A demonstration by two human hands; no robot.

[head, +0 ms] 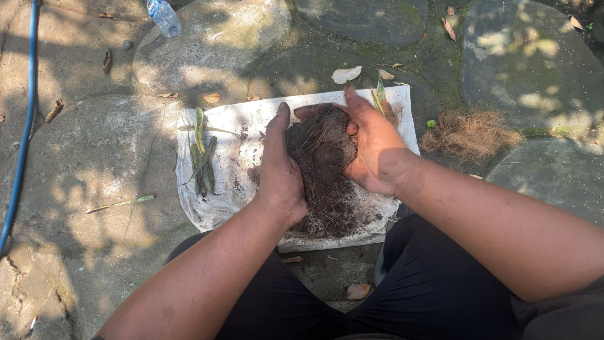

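Nearest me I see black trousers (415,296) and both forearms reaching forward over a white sheet (239,132) spread on the stone paving (94,157); the left hand (280,167) lies flat against the left flank of a dark clump of soil and fibrous roots (321,148), fingers straight and pointing away, pressing rather than clenched; the right hand (371,145) cups the clump's right flank, fingers curled round its far top, so the clump sits squeezed between both palms, held by the two together. The clump's long axis runs near to far, roughly in line with my forearms; loose dark soil (340,217) trails from its near end across the sheet. Neither hand is nearer; both touch it.

To the left on the sheet lies a bundle of green leaf cuttings (202,160), well apart from the left hand; the sheet's left half gives open room (the right edge is close beside the right wrist). Off the sheet to the right sits a tuft of brown coconut fibre (469,133); farther off, a plastic bottle (165,17) and a blue hose (25,119) along the left.
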